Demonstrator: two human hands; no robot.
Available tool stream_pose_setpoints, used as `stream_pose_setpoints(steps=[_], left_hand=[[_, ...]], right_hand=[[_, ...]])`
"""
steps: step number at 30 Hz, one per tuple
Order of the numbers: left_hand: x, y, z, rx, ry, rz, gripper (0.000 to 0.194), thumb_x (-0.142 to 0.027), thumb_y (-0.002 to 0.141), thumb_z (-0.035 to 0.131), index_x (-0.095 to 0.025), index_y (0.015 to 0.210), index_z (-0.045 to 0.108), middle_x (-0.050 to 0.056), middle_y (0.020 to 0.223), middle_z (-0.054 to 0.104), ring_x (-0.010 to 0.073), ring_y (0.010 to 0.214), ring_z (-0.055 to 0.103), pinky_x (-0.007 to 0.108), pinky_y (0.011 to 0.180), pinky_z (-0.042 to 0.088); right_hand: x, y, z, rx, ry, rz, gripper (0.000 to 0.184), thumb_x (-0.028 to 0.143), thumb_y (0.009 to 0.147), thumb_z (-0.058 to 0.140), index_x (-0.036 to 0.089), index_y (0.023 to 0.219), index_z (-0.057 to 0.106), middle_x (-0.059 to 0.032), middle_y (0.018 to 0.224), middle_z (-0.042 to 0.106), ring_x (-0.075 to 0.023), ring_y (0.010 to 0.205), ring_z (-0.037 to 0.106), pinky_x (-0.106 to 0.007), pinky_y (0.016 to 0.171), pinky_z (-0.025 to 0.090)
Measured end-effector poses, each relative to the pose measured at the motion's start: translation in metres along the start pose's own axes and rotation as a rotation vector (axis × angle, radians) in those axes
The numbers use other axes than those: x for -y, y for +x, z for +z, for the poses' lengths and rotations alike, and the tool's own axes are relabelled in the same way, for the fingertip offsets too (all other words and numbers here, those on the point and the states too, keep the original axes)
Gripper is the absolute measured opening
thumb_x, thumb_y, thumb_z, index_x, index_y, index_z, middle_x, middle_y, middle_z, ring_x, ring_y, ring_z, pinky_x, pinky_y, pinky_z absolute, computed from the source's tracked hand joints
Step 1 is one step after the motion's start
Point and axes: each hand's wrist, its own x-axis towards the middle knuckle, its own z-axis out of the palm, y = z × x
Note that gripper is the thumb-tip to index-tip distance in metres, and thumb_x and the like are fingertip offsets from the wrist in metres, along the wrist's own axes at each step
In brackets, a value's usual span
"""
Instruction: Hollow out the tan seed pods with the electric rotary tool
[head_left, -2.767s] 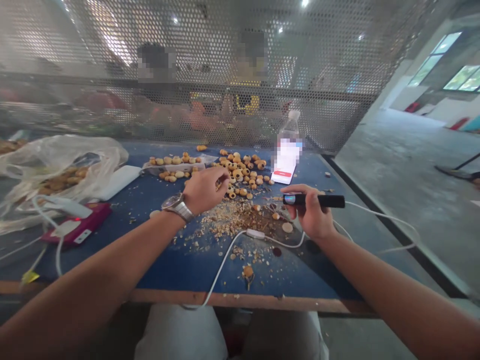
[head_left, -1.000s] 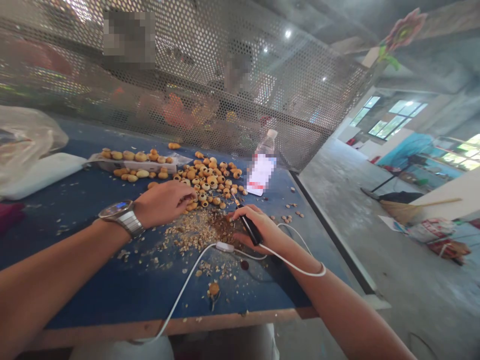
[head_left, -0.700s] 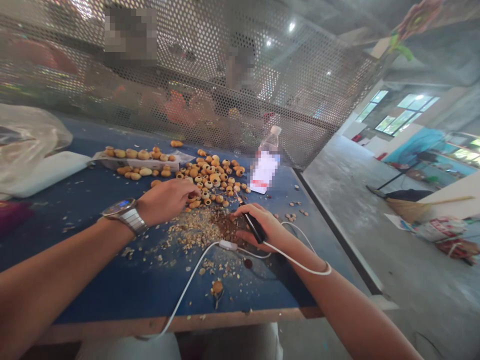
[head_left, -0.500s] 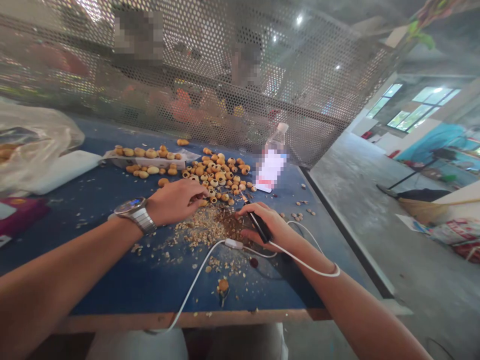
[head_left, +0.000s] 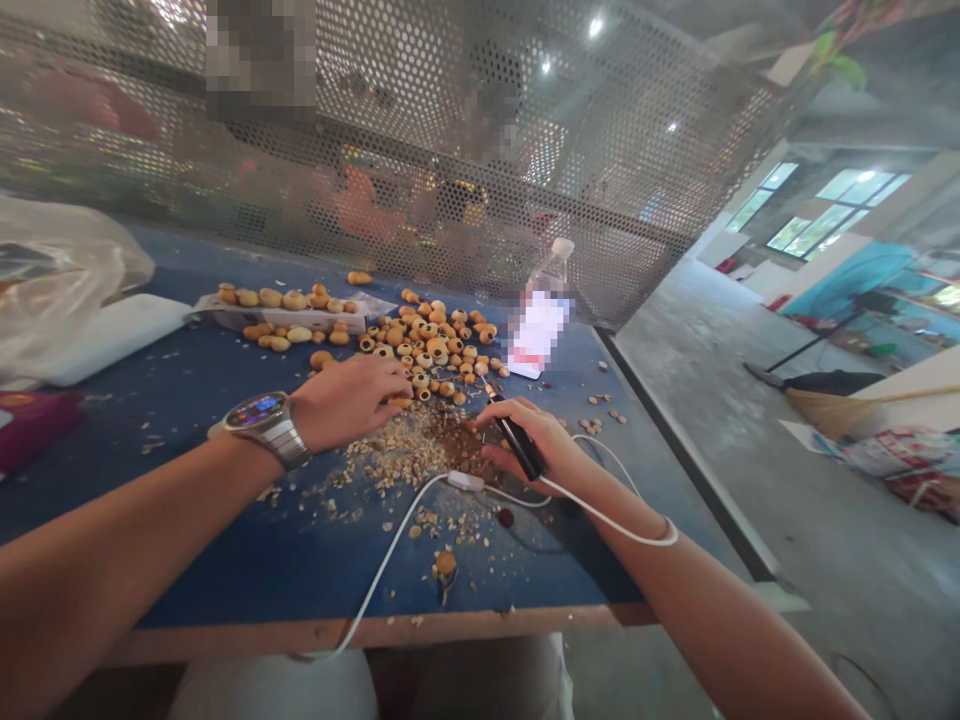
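Note:
My left hand (head_left: 356,398), with a metal-banded watch (head_left: 266,425) on its wrist, is at the near left edge of a pile of small tan gourds (head_left: 435,350), many with dark round holes. Its fingers curl down over one small gourd (head_left: 400,402), partly hidden by the fingertips. In my right hand (head_left: 544,440) is a slim black-handled corded tool (head_left: 520,447), like a soldering iron. The metal tip points up and left at the pile's near right edge. From its handle runs a white cord (head_left: 600,522) with an inline switch (head_left: 465,481). Pale seeds and brown crumbs (head_left: 405,450) lie between my hands.
More gourds lie on and before a long box (head_left: 300,319). A plastic bottle (head_left: 555,262) and a lit phone (head_left: 538,335) stand behind the pile, against a perforated metal screen (head_left: 420,210). At left are a plastic bag (head_left: 82,260) and a purple packet (head_left: 34,425).
The view has shifted slightly, moving the scene a little left. Both hands keep nearly the same places, the left still by the pile and the right still holding the corded tool.

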Motion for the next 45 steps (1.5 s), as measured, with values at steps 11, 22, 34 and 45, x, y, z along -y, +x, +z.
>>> stream_pose_setpoints(steps=[11,22,34,45], left_hand=[[-0.024,0.001,0.001,-0.066,-0.312,-0.067,0.023,-0.038,0.099,0.053,-0.021,0.111,0.063,0.008,0.103,0.071,0.0251,0.095,0.067,0.041,0.089,0.053],[-0.039,0.005,0.006,-0.091,-0.865,-0.200,0.031,-0.037,0.096,0.063,-0.021,0.123,0.063,0.006,0.095,0.075,0.0209,0.088,0.075,0.034,0.076,0.059],[-0.041,0.003,0.006,-0.091,-1.107,-0.227,0.032,-0.037,0.086,0.078,-0.021,0.102,0.055,0.012,0.112,0.079,0.0250,0.104,0.077,0.037,0.080,0.060],[-0.043,0.003,0.007,-0.262,-0.984,-0.221,0.034,-0.035,0.077,0.088,-0.020,0.097,0.066,0.004,0.098,0.077,0.0184,0.091,0.073,0.036,0.088,0.060]], right_hand=[[0.000,-0.008,0.008,-0.134,0.416,0.068,0.046,0.050,0.100,0.065,0.024,0.137,0.059,-0.0041,0.090,0.078,-0.0150,0.077,0.073,-0.027,0.070,0.056],[0.006,-0.009,0.009,-0.175,0.671,0.139,0.051,0.065,0.095,0.064,0.021,0.119,0.072,-0.0042,0.080,0.077,-0.0146,0.069,0.071,-0.026,0.061,0.054],[0.009,-0.008,0.010,-0.163,0.734,0.180,0.045,0.062,0.094,0.067,0.023,0.115,0.073,-0.0022,0.076,0.075,-0.0136,0.063,0.068,-0.026,0.057,0.052],[0.010,-0.010,0.009,-0.147,0.725,0.179,0.044,0.059,0.096,0.067,0.021,0.117,0.073,-0.0029,0.076,0.076,-0.0125,0.064,0.069,-0.024,0.057,0.052]])
